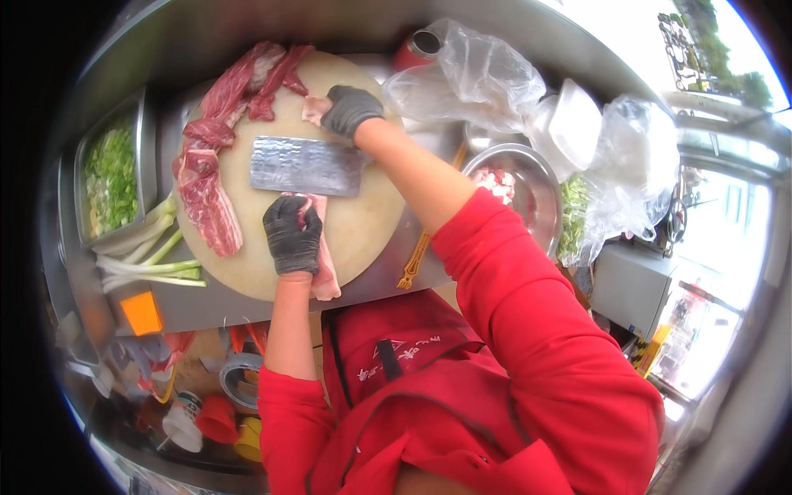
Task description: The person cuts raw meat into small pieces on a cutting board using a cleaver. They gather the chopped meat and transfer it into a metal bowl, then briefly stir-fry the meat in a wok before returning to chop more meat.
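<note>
A round cutting board [365, 229] lies before me, and a cleaver [303, 166] rests flat across its middle. My left hand [293, 238], in a dark glove, grips a long strip of raw meat [325, 272] just below the blade; the strip reaches the board's near edge. Beyond the cleaver, my right hand [351, 111], gloved too, holds a small pale piece of meat [314, 109] by its end. The cleaver's handle is not clearly visible. Larger pieces of raw red meat [210, 204] lie along the board's left and far side.
Left of the board are a metal tray [146, 167] of chopped green onion and whole green onions [154, 266]. To the right stand a metal bowl [544, 198] holding cut meat, plastic bags [476, 74], white foam containers [572, 124] and a red can-like container [416, 52].
</note>
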